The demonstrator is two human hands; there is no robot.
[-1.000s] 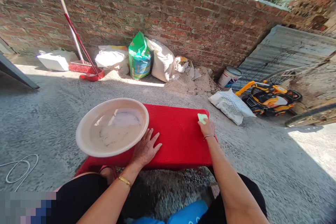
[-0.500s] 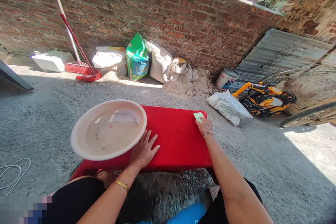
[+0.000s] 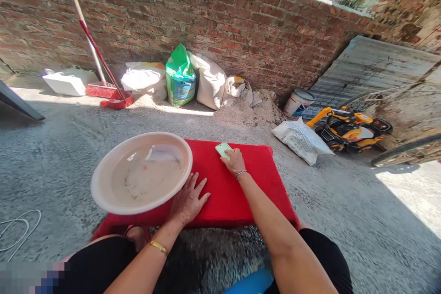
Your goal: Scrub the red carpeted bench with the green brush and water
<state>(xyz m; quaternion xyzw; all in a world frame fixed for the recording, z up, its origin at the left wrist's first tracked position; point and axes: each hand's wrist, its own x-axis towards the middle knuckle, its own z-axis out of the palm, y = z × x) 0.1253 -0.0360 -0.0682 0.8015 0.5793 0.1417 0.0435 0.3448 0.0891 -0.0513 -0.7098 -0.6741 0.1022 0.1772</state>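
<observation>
A soaked-looking red cloth (image 3: pixel 255 188) lies spread over a low, flat-topped stand. My left hand (image 3: pixel 189 200) rests flat on it with fingers spread, right beside the rim of a pale plastic basin (image 3: pixel 103 195). Cloudy water with dark specks fills the lower part of the basin. Near the cloth's far edge, my right hand (image 3: pixel 235 161) grips a pale green block (image 3: pixel 223 149) with rounded corners, held against the cloth. Whether the block is soap or a brush, I cannot tell; its underside is hidden.
Along the brick wall (image 3: pixel 144 14) stand a red dustpan (image 3: pixel 119 101), a green bag (image 3: pixel 181 80), white sacks (image 3: pixel 210 82) and a bucket (image 3: pixel 299 102). A toy excavator (image 3: pixel 354 131) and a white sack (image 3: pixel 303 140) lie to the right. A pale hose (image 3: pixel 25 225) coils at left.
My right hand has slid the pale green block leftward across the cloth, from its far right corner to nearer the basin. My left hand stays in place.
</observation>
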